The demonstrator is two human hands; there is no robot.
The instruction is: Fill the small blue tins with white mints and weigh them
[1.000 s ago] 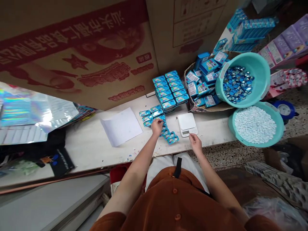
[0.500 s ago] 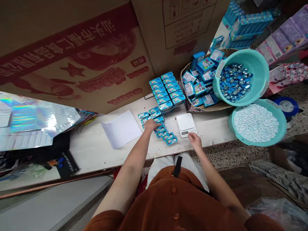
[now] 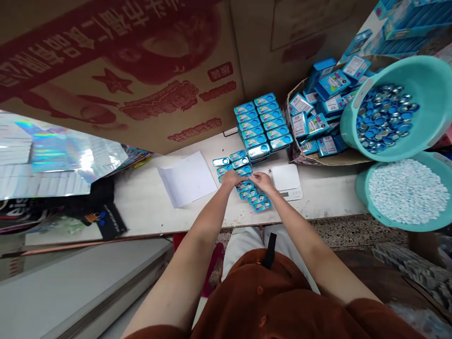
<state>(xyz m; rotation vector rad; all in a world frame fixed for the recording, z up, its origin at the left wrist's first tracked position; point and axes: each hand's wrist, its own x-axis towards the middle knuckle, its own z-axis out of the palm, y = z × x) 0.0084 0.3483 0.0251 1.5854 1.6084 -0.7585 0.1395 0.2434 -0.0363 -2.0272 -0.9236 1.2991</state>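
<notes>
Small blue tins (image 3: 254, 195) lie in rows on the white table (image 3: 148, 207) in front of me. My left hand (image 3: 230, 179) rests curled on the tins at the near left of the rows. My right hand (image 3: 262, 180) has its fingers bent and pinched over the tins just beside it. What either hand grips is too small to make out. Behind them stands a neat stack of closed blue tins (image 3: 262, 125). A white scale (image 3: 286, 181) sits just right of my right hand.
A white paper sheet (image 3: 187, 179) lies left of the tins. At the right are a box of blue packs (image 3: 323, 117), a teal basin of metal lids (image 3: 388, 113) and a teal basin of white tablets (image 3: 406, 193). Big cardboard boxes (image 3: 134, 75) stand behind; holographic sheets (image 3: 52, 160) lie left.
My right hand has moved left from the table edge by the scale onto the tins beside my left hand. The view has shifted slightly to the left.
</notes>
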